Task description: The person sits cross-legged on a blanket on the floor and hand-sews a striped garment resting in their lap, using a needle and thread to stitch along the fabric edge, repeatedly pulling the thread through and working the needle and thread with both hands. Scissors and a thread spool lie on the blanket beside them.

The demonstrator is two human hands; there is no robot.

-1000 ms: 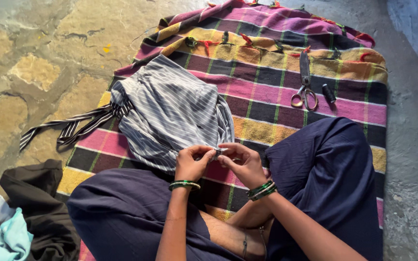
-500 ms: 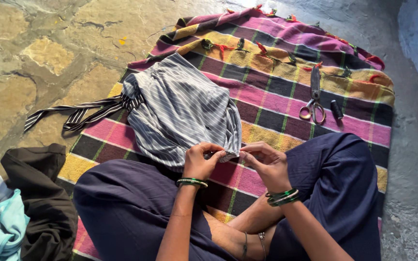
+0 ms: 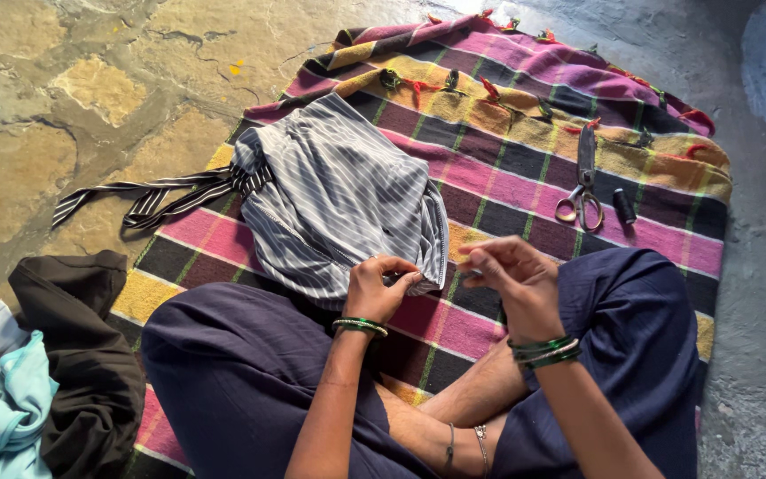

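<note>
I sit cross-legged in dark blue trousers on a striped, multicoloured blanket [image 3: 525, 191]. A grey garment [image 3: 334, 195] with thin white stripes lies in front of my knees, its striped ties trailing onto the stone floor. My left hand [image 3: 379, 288] pinches the garment's near edge. My right hand [image 3: 511, 275] is raised a little to the right of that edge, fingers pinched together as if on a needle and thread, which are too small to make out. Both wrists wear green bangles.
Scissors [image 3: 582, 177] and a small dark thread spool [image 3: 624, 206] lie on the blanket at the right. A dark cloth [image 3: 73, 355] and a light blue cloth [image 3: 2, 417] are heaped at the lower left. Stone floor [image 3: 64, 98] surrounds the blanket.
My right hand has drawn away from the garment's edge, to the right and slightly up. My left hand keeps its pinch on the fabric. The view has shifted a little.
</note>
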